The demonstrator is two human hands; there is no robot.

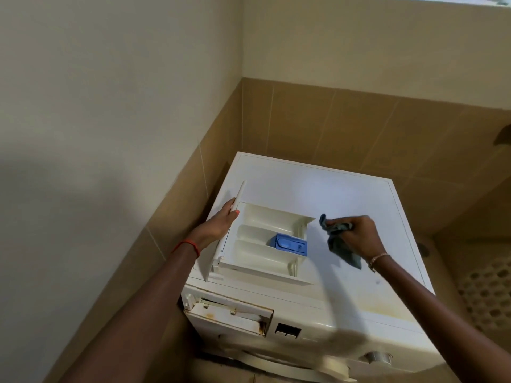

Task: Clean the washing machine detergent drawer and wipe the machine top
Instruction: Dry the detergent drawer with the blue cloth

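The detergent drawer (266,217) is out of the machine and lies on the washing machine top (345,189), between the two hands. The left hand (219,226) grips it at its white front panel (240,194): the fingers lie along the panel's outer face and the thumb curls over its edge onto the drawer side. Just to the right of that hand the drawer's compartments face upward. A blue insert (290,244) sits in the middle compartment, at the end farther from the left hand.

The right hand (359,236) is on the other side of the drawer, apart from it. Its fingers are curled tightly around a bunched blue-grey cloth (338,244). One end of the cloth sticks up past the knuckles and the rest hangs below the palm. Whether the cloth touches the top cannot be told.

A red thread band (190,244) circles the left wrist and a thin beaded bracelet (377,258) circles the right. Below the left forearm, the open drawer slot (229,316) gapes in the machine's front, with rust-coloured stains at its edges. Under the right forearm there are yellowish marks on the top near its front edge. Beyond the right arm stands a perforated basket (486,294).
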